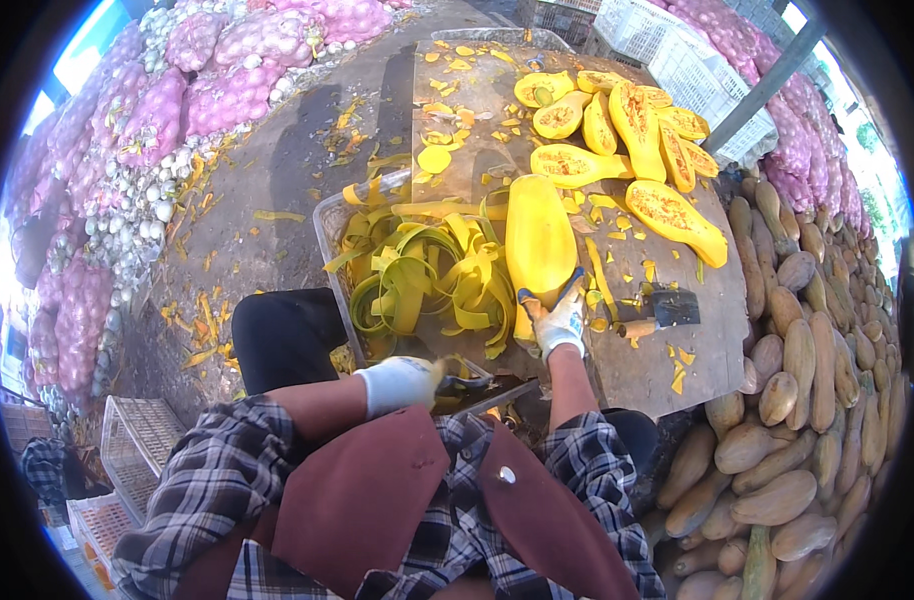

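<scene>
My right hand (555,322), in a white glove, grips the lower end of a long peeled yellow squash (539,225) lying on a worn board (697,370). My left hand (402,385), also gloved, is closed low at the front of a crate (329,225) of curled peel strips (427,270); what it holds, near a dark metal piece (464,383), I cannot make out. A cleaver (675,306) with a wooden handle lies right of the squash. Several halved squashes (636,130) with orange centres lie at the board's back.
Pink mesh sacks of onions (152,115), with loose bulbs, line the left. Unpeeled tan squashes (797,370) are heaped at the right. White crates (637,30) stand behind the board; others (142,450) are at lower left. A metal pole (762,85) slants at back right.
</scene>
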`<state>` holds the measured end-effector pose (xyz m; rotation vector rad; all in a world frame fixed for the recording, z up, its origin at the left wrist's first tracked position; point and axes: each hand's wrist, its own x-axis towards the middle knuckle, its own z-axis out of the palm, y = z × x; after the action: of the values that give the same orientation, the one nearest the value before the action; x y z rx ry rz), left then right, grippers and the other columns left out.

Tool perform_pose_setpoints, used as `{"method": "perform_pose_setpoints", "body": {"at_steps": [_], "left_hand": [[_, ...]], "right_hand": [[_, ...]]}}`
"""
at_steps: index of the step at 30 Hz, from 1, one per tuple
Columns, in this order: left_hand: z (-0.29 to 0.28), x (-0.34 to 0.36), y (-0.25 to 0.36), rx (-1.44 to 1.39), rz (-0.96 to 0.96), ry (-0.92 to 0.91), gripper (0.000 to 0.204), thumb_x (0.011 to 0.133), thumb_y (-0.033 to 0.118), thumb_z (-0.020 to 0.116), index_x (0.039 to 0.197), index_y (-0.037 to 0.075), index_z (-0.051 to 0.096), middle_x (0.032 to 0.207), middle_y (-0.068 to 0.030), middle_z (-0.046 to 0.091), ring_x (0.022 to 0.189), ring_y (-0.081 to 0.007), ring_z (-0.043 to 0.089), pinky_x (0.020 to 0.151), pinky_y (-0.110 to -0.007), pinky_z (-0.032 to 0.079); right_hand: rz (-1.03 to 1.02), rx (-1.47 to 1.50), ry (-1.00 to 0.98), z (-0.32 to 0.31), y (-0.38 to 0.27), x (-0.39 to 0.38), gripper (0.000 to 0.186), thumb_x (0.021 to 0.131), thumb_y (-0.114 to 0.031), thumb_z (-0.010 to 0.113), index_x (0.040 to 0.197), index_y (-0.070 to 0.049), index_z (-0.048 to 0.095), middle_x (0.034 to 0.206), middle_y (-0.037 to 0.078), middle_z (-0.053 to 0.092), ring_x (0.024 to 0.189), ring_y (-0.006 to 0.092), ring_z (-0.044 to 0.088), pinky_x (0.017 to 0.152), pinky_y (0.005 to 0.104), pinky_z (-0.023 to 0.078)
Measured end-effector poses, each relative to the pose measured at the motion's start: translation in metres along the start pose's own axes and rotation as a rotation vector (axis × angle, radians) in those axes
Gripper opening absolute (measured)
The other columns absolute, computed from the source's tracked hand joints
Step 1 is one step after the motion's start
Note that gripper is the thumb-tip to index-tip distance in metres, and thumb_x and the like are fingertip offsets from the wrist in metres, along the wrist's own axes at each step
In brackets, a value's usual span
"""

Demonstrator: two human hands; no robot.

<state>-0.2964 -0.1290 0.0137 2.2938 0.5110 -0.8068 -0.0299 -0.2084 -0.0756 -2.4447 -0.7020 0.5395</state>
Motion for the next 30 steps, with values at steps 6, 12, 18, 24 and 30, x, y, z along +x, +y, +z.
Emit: {"method": "perform_pose_setpoints", "body": {"at_steps": [6,12,18,24,30], "left_hand": [[0.0,-0.001,-0.035,-0.22,-0.099,0.371,0.04,0.093,0.022,0.058,0.121,-0.006,0.053,0.098,-0.0287,0.07,0.096,-0.0445,0.069,0.085,-0.05,0.054],[-0.026,0.046,-0.022,-0.398,0.003,0.522,0.045,0.089,0.023,0.068,0.123,-0.003,0.055,0.099,-0.0286,0.07,0.1,-0.0454,0.068,0.086,-0.049,0.054],[-0.078,0.14,-0.045,-0.008,0.197,0.673,0.036,0.092,0.023,0.054,0.109,-0.008,0.061,0.102,-0.0309,0.07,0.099,-0.0435,0.069,0.09,-0.048,0.053],[-0.164,0.185,0.021,-0.107,0.109,0.631,0.031,0.091,0.019,0.055,0.104,-0.008,0.063,0.099,-0.0314,0.069,0.095,-0.0443,0.069,0.085,-0.051,0.054],[-0.197,0.223,0.063,0.11,0.106,0.49,0.028,0.09,0.015,0.054,0.097,-0.008,0.068,0.094,-0.0293,0.07,0.089,-0.0408,0.071,0.082,-0.048,0.056]], "right_hand": [[-0.013,-0.519,0.067,-0.018,-0.034,-0.016,0.133,0.077,-0.037,0.086,0.164,-0.02,-0.013,0.155,0.032,0.034,0.137,0.0391,0.049,0.118,0.0444,0.039],[0.079,0.009,-0.083,-0.032,0.01,0.009,0.135,0.07,-0.027,0.089,0.165,-0.013,-0.007,0.152,0.026,0.046,0.137,0.0343,0.053,0.115,0.0404,0.043],[-0.043,0.517,-0.025,-0.01,0.097,0.035,0.088,0.07,-0.004,0.088,0.146,-0.004,0.043,0.137,0.013,0.061,0.121,0.0259,0.064,0.099,0.0371,0.056],[0.026,1.068,-0.22,-0.008,0.11,0.016,0.084,0.07,0.006,0.085,0.143,0.0,0.045,0.133,0.014,0.063,0.113,0.0246,0.067,0.097,0.0367,0.058],[0.024,1.099,-0.21,-0.007,0.099,0.011,0.075,0.077,0.008,0.08,0.142,0.0,0.044,0.125,0.019,0.067,0.105,0.0328,0.071,0.091,0.0436,0.061]]}}
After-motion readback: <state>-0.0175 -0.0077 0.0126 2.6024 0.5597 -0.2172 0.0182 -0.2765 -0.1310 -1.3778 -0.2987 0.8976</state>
